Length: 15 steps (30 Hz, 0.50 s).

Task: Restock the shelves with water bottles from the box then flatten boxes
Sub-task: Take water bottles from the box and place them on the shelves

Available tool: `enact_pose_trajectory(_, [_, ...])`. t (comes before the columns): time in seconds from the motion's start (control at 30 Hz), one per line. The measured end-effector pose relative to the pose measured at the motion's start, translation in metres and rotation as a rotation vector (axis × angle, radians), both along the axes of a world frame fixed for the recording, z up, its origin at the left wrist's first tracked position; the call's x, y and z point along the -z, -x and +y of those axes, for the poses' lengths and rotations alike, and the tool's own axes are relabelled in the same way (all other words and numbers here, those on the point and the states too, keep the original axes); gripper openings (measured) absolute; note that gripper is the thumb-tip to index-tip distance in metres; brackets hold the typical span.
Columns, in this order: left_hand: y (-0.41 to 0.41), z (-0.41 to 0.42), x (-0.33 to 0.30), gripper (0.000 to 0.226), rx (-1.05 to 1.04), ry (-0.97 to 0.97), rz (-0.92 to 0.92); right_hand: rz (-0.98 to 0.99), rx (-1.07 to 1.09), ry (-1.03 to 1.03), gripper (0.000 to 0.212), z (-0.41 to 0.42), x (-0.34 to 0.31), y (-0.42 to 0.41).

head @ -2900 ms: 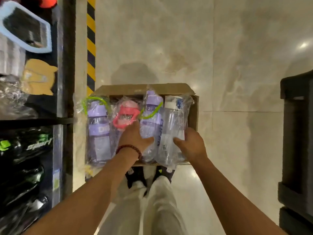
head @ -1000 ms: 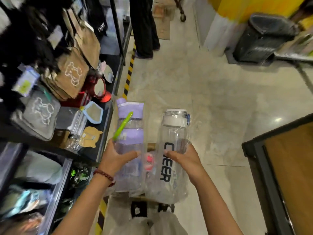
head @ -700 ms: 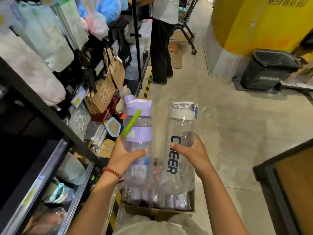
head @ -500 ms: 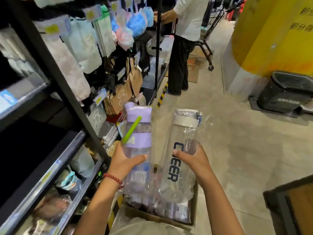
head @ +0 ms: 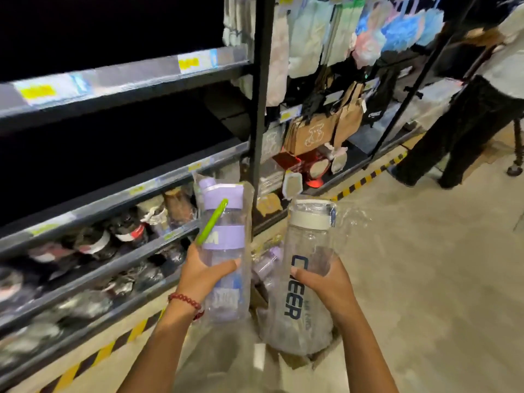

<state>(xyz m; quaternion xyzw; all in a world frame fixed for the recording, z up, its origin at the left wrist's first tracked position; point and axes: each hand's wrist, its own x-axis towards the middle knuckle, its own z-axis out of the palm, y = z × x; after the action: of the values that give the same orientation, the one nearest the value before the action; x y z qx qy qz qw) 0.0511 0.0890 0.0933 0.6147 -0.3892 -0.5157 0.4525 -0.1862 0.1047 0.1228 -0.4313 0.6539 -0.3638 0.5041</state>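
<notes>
My left hand [head: 205, 275] grips a clear bottle with a purple lid and green strap [head: 224, 236], wrapped in plastic, held upright in front of the shelves. My right hand [head: 323, 282] grips a taller clear bottle with a white lid and dark lettering [head: 307, 268], also in a plastic sleeve. Below and between them the cardboard box [head: 309, 360] shows partly, with a purple-lidded bottle [head: 268, 260] lying in it. The dark shelf unit [head: 119, 89] fills the left, its upper levels in shadow.
Lower shelves [head: 93, 251] hold several wrapped dark items. A black upright post [head: 259, 109] divides the shelves from hanging bags and pouches [head: 317, 131]. Yellow-black tape [head: 105, 350] edges the floor. A person in dark trousers [head: 467, 131] stands at the far right.
Both hands lifted the two bottles out of the box. My view has swung up and left from the floor to face the shelves; the bottles stay upright in my hands.
</notes>
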Motion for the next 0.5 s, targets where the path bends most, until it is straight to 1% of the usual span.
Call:
enact_pose_trajectory(0.07, [-0.017,0.036,0.005,0.098,-0.098,-0.038,-0.007,-0.025,-0.075,-0.016,0.055,0.018,0.007,-0.017])
enact_pose_trajectory(0.1, [-0.025,0.053,0.005,0.094,-0.144,-0.052,-0.022,-0.042,-0.114,-0.027,0.051,0.025,0.010,-0.026])
enact_pose_trajectory(0.17, [-0.040,0.080,0.003,0.072,-0.242,-0.069,-0.057,-0.060,-0.189,-0.064,0.055,0.035,0.013,-0.047])
enact_pose_trajectory(0.2, [-0.049,0.092,0.003,0.063,-0.296,-0.074,-0.062,-0.069,-0.226,-0.076,0.062,0.039,0.014,-0.059])
enact_pose_trajectory(0.23, [-0.058,0.103,0.002,0.059,-0.349,-0.069,-0.058,-0.077,-0.259,-0.084,0.069,0.041,0.015,-0.071])
enact_pose_trajectory(0.3, [-0.079,0.123,0.003,0.062,-0.422,-0.067,-0.065,-0.091,-0.319,-0.087,0.074,0.042,0.015,-0.096])
enact_pose_trajectory(0.4, [-0.116,0.148,0.005,0.072,-0.532,-0.074,-0.021,-0.085,-0.432,-0.082,0.072,0.044,0.014,-0.135])
enact_pose_trajectory(0.47, [-0.142,0.162,0.006,0.079,-0.587,-0.061,-0.009,-0.082,-0.498,-0.079,0.064,0.043,0.014,-0.163])
enact_pose_trajectory(0.5, [-0.155,0.168,0.007,0.086,-0.603,-0.047,-0.004,-0.085,-0.530,-0.074,0.057,0.043,0.014,-0.177])
